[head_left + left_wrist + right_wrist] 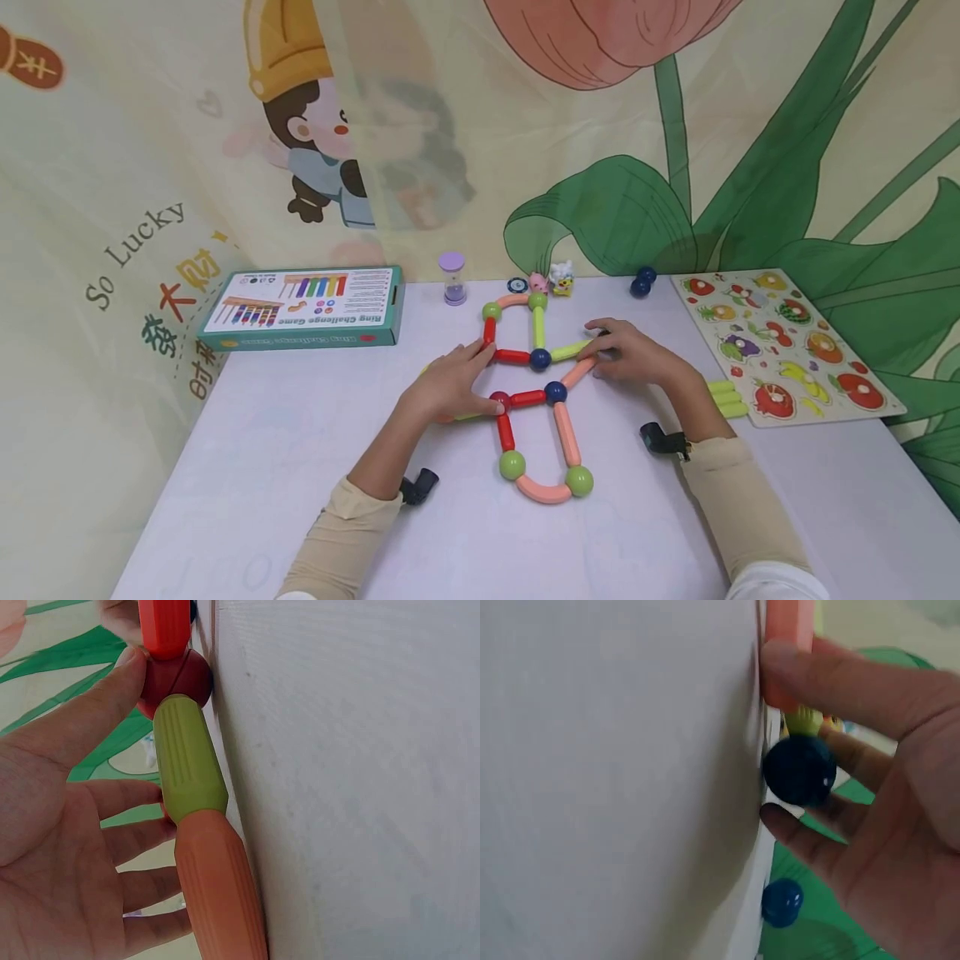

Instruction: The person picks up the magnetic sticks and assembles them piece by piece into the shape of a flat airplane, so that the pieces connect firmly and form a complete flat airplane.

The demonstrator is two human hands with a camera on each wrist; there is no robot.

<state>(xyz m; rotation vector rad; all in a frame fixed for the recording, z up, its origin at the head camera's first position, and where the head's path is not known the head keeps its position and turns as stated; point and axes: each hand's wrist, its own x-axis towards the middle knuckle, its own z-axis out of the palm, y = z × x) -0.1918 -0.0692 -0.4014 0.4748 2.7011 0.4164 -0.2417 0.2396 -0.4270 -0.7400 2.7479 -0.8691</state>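
Two loops of toy building rods and balls lie on the table. In the head view my left hand [450, 382] spreads across their left side. Its thumb touches the dark red ball [196, 679] of the near loop, while its fingers reach toward a red rod [490, 330] of the far loop. A yellow-green rod [187, 757] and an orange rod [217, 885] extend from that ball, past the palm. My right hand [628, 354] pinches a salmon rod [789, 652] with its thumb; its fingers curl beside a dark blue ball [801, 769] on a yellow-green rod [570, 350].
A game box [300, 308] stands back left, near an hourglass [453, 279]. Small figurines [561, 278] and loose dark blue balls [641, 283] sit along the back. On the right lie a fruit puzzle board [757, 358] and yellow-green rods [726, 398].
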